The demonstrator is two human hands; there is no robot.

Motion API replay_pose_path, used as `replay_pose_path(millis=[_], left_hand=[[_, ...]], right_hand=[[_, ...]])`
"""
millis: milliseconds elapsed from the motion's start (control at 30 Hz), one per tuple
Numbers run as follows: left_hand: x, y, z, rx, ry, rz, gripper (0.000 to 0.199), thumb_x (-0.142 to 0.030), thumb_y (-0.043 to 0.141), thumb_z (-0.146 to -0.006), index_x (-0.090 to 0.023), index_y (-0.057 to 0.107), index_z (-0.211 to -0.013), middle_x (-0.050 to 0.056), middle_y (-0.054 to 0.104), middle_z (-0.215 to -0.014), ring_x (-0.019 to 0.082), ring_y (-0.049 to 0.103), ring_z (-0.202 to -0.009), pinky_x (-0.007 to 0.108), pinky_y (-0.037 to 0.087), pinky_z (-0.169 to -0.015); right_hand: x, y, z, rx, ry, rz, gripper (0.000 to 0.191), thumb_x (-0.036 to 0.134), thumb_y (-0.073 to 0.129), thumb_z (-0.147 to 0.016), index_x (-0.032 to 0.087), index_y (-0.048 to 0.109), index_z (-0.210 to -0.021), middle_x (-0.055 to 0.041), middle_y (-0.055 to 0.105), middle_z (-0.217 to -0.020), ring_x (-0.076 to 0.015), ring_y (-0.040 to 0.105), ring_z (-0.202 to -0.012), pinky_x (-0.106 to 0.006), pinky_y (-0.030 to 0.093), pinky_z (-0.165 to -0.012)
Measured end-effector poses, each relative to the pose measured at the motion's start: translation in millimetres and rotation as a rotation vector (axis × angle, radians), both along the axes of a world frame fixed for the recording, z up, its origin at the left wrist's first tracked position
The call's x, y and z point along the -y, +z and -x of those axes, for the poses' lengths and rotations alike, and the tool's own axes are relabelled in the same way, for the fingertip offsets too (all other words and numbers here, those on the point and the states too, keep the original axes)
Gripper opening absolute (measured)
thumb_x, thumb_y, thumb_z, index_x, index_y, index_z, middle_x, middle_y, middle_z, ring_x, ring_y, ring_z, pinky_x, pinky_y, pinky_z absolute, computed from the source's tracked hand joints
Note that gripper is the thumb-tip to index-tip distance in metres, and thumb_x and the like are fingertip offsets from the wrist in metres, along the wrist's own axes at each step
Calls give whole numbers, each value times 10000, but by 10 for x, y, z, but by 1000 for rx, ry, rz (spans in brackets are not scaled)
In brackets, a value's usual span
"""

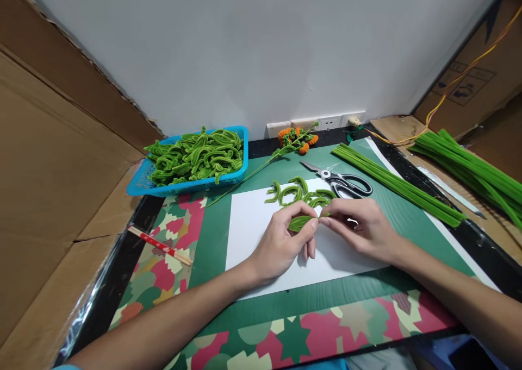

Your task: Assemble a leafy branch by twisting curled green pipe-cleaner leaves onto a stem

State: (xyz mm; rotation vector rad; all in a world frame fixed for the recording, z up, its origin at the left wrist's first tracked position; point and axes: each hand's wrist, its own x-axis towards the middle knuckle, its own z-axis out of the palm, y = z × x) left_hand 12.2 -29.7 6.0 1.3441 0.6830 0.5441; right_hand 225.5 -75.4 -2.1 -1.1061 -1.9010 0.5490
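Over a white sheet of paper [248, 234], my left hand [281, 242] pinches a green pipe-cleaner leaf [299, 223] between thumb and fingers. The thumb and fingertips of my right hand [362, 226] are closed at the leaf's thin right end, close against the left fingertips. Just beyond both hands lie several curved green pipe-cleaner pieces [290, 195], partly hidden by the fingers. A pair of scissors [340, 181] with black and grey handles rests behind my right hand, blades pointing left.
A blue basket [244, 166] at the back left is heaped with green pipe-cleaner leaves [199, 155]. An orange pipe-cleaner flower stem [281, 151] lies beside it. Straight green pipe cleaners [395, 182] lie right, with another bundle [473, 169] beyond. Wrapped chopsticks [159, 245] lie left.
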Motion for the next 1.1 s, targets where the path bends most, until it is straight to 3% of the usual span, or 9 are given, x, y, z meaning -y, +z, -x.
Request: replay_pose_path(millis=[233,400,500,600,667,767,867,967,1100], left_hand=[[24,45,28,-109,39,-205,213,-415,613,-1070,-202,623,-1074,-22,666,-631,144,622,-526,232,499,-535],[-114,77,90,-195,-12,-836,205,-292,554,-1064,-206,738,-1038,69,697,-850,194,641,-734,288,508,-667],[-243,114,115,-303,-264,-1115,285,-217,516,-1044,-221,776,-927,79,683,-787,197,571,-657,309,431,-621],[-278,150,120,-343,-254,-1187,343,-200,457,-1065,-214,787,-970,99,713,-832,206,585,-678,318,420,-629],[-253,179,117,-305,-160,-1081,260,-244,519,-1065,-198,772,-1030,94,725,-873,202,617,-721,305,452,-660],[-228,236,103,-267,-42,-717,190,-367,740,-978,-185,742,-1030,45,706,-840,168,611,-695,266,466,-640],[-268,252,79,-193,-154,-236,291,-458,769,-958,-173,724,-1002,10,668,-733,143,622,-612,235,475,-574],[-316,208,54,-155,-165,66,387,-531,787,-934,-156,696,-910,-1,644,-646,114,591,-489,209,465,-474],[-314,182,39,-121,-208,266,431,-552,793,-932,-151,663,-841,0,638,-642,96,587,-458,186,473,-429]], right_hand=[[-70,97,72,-529,41,547,413,512,848,-883,170,682,-724,43,548,-556,-89,431,-480,-226,302,-433],[-86,95,63,-855,149,982,431,465,927,-767,167,629,-675,92,459,-517,-29,184,-410,-205,127,-375],[-90,92,28,-856,199,1048,399,438,929,-767,162,648,-700,103,440,-513,-27,163,-410,-204,112,-369],[-82,124,-11,-712,189,892,393,452,902,-815,163,656,-713,82,477,-527,-47,272,-423,-204,197,-387],[-63,154,-36,-529,147,652,338,428,848,-891,161,692,-754,52,541,-563,-76,395,-471,-214,290,-433],[-30,158,-65,-200,67,202,180,287,708,-1019,163,762,-901,-10,685,-709,-115,560,-599,-237,408,-550],[-16,95,-88,3,76,-153,142,139,622,-1047,156,763,-1040,-41,725,-797,-133,614,-656,-248,452,-606],[-27,17,-108,84,94,-315,183,66,582,-1044,138,738,-1108,-49,702,-795,-146,610,-657,-254,452,-594],[-45,-19,-132,166,67,-382,195,67,566,-1055,144,727,-1134,-48,695,-798,-150,594,-645,-263,443,-584]])
